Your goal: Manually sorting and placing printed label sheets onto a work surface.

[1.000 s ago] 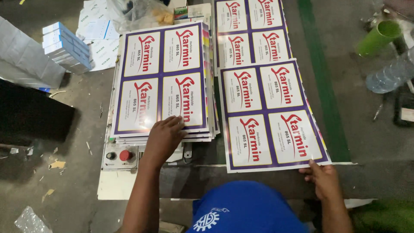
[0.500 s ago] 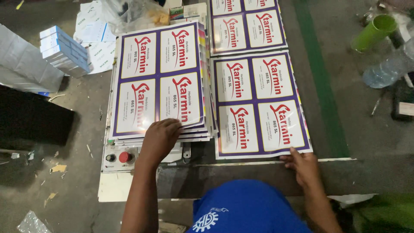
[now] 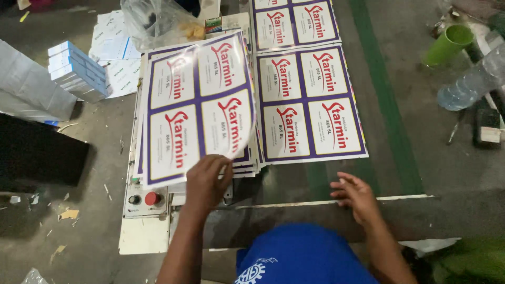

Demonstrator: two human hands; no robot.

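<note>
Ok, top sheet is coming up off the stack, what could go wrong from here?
The left hand lifts the top printed sheet by one edge only, and it already bows; it could crease or flop. The stack under it is fanned at the edge, so a second sheet might drag along. The right hand rests off the flat sheet on the belt, which lies unheld and could shift.

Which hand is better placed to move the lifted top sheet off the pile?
The left hand. It grips the lifted sheet at its near edge above the pile. The right hand is empty, spread near the belt's edge.
</note>
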